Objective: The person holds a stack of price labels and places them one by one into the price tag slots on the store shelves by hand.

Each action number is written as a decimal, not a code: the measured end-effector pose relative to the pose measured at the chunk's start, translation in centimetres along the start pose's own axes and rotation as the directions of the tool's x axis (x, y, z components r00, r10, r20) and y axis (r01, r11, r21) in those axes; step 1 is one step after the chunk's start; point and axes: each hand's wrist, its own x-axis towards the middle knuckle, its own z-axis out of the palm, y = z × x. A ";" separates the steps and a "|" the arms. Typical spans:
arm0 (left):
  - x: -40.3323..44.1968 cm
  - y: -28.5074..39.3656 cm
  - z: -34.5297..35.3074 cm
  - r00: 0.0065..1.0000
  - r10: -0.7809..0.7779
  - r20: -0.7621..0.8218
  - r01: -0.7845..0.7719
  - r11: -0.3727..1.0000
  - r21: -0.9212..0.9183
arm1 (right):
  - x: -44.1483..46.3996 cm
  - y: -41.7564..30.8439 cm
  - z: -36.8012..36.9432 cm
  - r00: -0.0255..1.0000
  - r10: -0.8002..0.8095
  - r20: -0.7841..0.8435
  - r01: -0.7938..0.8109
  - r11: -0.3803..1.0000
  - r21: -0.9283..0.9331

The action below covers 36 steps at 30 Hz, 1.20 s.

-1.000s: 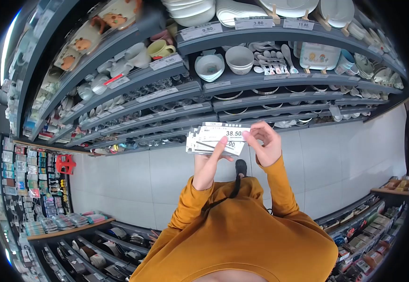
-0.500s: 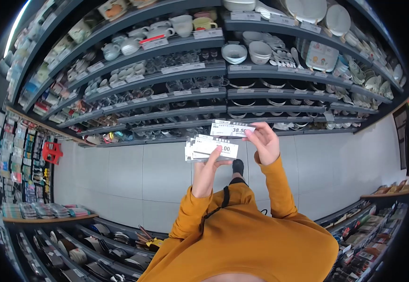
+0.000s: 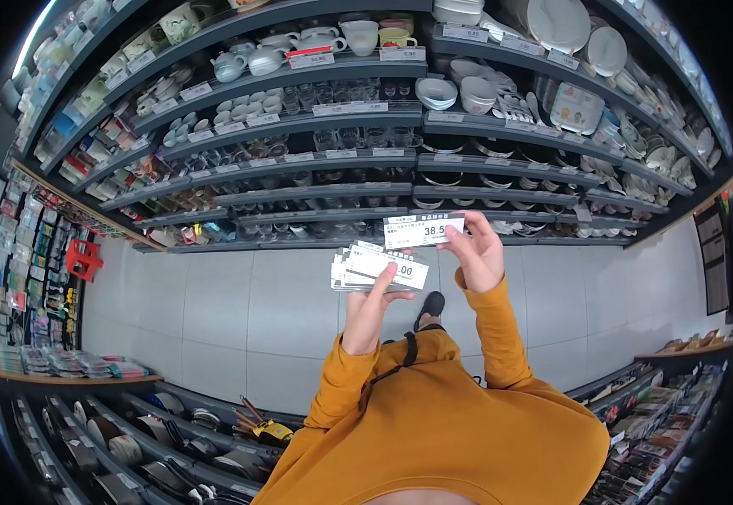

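My left hand [image 3: 372, 301] is closed on a fanned stack of white price tags [image 3: 375, 268], its thumb lying on the top one, which shows digits ending in ".00". Just above and to the right, my right hand [image 3: 474, 250] pinches a single price tag [image 3: 417, 231] by its right end. That tag reads "38.5", with the last part under my thumb. The single tag is apart from the stack and faces up. Both hands are in front of my orange top, over the floor.
Ahead, long shelves hold glasses [image 3: 345, 137], bowls [image 3: 436, 93], teapots [image 3: 265, 59] and plates [image 3: 558, 23], with tags along the edges. A red stool [image 3: 85, 257] stands at the left. Pans [image 3: 122, 449] lie on racks at the lower left; grey floor tiles [image 3: 290, 303] run between.
My right hand has drawn the 38.50 tag off the stack, up and to the right. My left hand keeps the stack. The view has turned to the left.
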 end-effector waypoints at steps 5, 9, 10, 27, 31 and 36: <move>-0.5 0.5 -0.4 1.000 0.019 0.000 -0.019 1.000 -0.003 | -0.3 -0.3 1.1 1.000 -0.008 0.006 0.008 1.000 -0.005; -0.5 0.2 -0.1 0.999 0.006 0.034 -0.005 1.000 -0.008 | -0.8 -0.6 1.1 0.999 -0.031 -0.008 0.031 0.999 0.018; -0.5 0.1 0.0 0.999 0.001 0.045 -0.001 1.000 -0.006 | -0.9 -0.7 1.1 0.999 -0.030 -0.013 0.031 0.999 0.028; -1.3 -0.9 0.8 0.999 -0.005 0.042 0.006 1.000 -0.009 | -1.5 -1.5 1.0 1.000 -0.021 0.006 0.021 0.999 0.031; -1.3 -1.1 0.8 0.998 0.011 0.061 -0.011 1.000 -0.015 | -1.7 -1.5 0.8 1.000 -0.016 0.008 0.015 0.999 0.038; -1.5 -1.4 1.4 0.998 -0.008 0.056 0.008 1.000 -0.001 | -2.1 -1.6 0.4 1.000 -0.017 -0.008 0.018 0.999 0.035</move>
